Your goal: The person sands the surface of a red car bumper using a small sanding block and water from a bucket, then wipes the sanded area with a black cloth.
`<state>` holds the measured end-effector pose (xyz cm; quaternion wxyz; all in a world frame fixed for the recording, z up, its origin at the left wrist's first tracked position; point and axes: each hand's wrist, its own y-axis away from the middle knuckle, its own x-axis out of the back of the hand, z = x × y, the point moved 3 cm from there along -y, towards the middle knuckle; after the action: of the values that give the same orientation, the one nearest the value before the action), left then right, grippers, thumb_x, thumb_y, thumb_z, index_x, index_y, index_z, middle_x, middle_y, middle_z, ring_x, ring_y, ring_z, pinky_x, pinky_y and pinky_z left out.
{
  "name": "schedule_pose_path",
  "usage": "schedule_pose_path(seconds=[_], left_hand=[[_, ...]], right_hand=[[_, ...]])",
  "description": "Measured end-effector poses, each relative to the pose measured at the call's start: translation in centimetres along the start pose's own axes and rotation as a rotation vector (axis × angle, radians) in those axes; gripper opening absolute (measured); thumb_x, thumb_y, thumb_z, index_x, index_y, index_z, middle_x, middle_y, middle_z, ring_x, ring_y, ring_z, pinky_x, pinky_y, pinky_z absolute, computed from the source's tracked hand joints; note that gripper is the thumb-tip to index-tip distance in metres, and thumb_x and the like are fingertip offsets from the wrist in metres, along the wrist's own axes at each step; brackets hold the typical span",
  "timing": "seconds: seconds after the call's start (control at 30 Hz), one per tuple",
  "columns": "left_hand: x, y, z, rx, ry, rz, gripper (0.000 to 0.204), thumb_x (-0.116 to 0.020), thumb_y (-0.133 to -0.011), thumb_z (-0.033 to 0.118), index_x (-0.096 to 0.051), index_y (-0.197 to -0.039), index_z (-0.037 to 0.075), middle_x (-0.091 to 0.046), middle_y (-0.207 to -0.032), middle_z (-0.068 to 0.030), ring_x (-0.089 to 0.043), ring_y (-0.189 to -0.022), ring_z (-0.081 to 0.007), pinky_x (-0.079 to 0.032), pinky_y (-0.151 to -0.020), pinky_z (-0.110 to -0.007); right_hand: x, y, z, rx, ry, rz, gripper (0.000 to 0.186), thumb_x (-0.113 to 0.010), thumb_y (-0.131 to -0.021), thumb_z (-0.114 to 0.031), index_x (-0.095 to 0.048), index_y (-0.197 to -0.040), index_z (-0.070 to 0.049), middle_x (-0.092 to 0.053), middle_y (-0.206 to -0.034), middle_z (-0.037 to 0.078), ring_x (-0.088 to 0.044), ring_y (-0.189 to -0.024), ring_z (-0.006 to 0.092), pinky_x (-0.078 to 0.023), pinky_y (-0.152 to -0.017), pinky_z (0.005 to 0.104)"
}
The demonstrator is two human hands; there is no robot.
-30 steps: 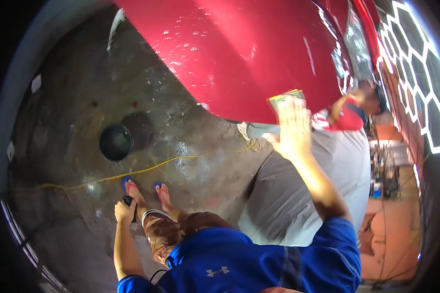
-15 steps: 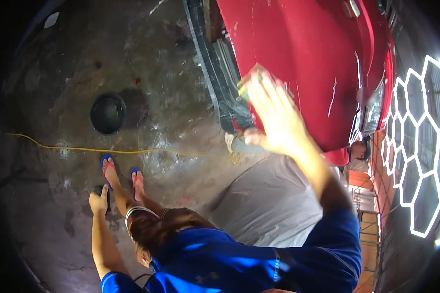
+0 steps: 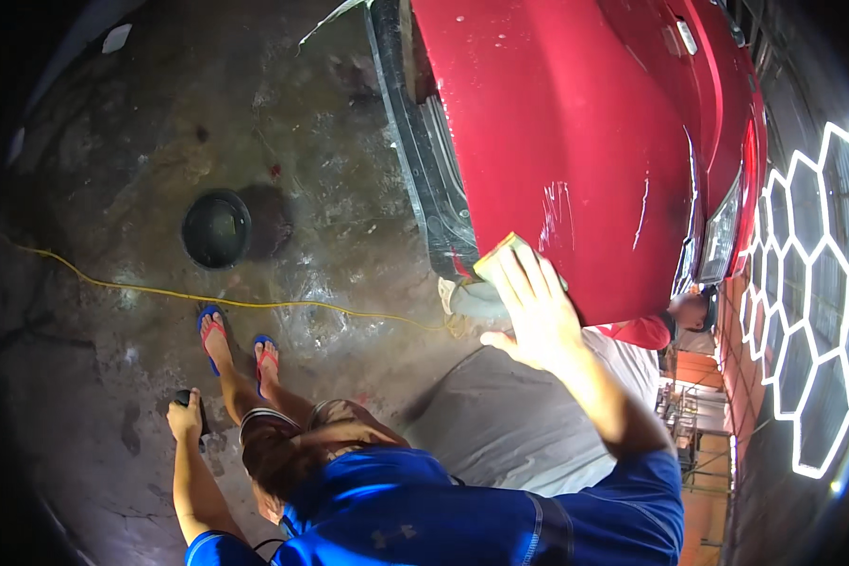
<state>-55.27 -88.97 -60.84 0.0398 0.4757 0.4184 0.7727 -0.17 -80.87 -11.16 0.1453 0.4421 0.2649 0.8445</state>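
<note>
since half a second back my right hand (image 3: 536,307) has slid lower along the glossy red car body panel (image 3: 575,141), and my view has swung so the car's dark lower trim (image 3: 424,179) now runs down just left of my fingers. my right palm lies flat with the fingers spread and pressed on a yellow-green rectangular sponge pad (image 3: 496,259), pinning it against the red paint near the panel's bottom edge; only its upper corner shows past my fingertips. a pale crumpled cloth (image 3: 470,297) sits just below and left of that hand, touching the trim. white streaks mark the paint right of my fingers.

my left hand (image 3: 187,415) hangs low beside my knee, well apart from the right, curled closed around a small black object (image 3: 183,398) i cannot make out. beyond it my feet in blue and red flip-flops (image 3: 213,330) stand on the wet concrete floor (image 3: 113,189), with a thin yellow cord (image 3: 255,304) running across just past my toes and a round black drain cover (image 3: 216,228) farther out. under my right forearm lies a grey sheet (image 3: 509,424).
</note>
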Motion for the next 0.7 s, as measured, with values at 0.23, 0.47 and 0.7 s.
schedule_pose_path(seconds=[0.23,0.47,0.7], left_hand=[[-0.6,-0.7,5.2,-0.077,0.072,0.0,0.084,-0.072,-0.084,0.07,-0.07,-0.109,-0.01,-0.071,-0.109,-0.0366,-0.068,-0.11,-0.0501,-0.053,-0.097,-0.052],[-2.4,-1.6,2.1,-0.045,0.103,-0.078,0.09,-0.074,-0.082,0.072,-0.069,-0.101,-0.016,-0.072,-0.102,-0.0366,-0.071,-0.104,-0.0487,-0.055,-0.09,-0.052],[-2.8,-1.6,1.1,0.016,0.168,0.032,0.089,-0.075,-0.081,0.072,-0.069,-0.108,-0.013,-0.071,-0.109,-0.036,-0.07,-0.108,-0.0484,-0.054,-0.095,-0.049]], right_hand=[[9.1,-11.3,7.9,-0.102,0.09,0.657,0.09,-0.057,-0.098,-0.059,-0.036,-0.158,0.004,-0.03,-0.169,0.023,-0.027,-0.157,0.0372,-0.022,-0.129,0.0479],[1.6,2.1,4.7,-0.232,-0.016,0.229,0.11,-0.069,-0.086,-0.065,-0.03,-0.161,0.004,-0.025,-0.169,0.026,-0.02,-0.159,0.0415,-0.016,-0.13,0.0518],[5.3,-4.2,4.1,-0.176,-0.067,0.536,0.099,-0.06,-0.095,-0.06,-0.028,-0.161,0.006,-0.025,-0.17,0.026,-0.022,-0.159,0.0408,-0.015,-0.13,0.0511]])
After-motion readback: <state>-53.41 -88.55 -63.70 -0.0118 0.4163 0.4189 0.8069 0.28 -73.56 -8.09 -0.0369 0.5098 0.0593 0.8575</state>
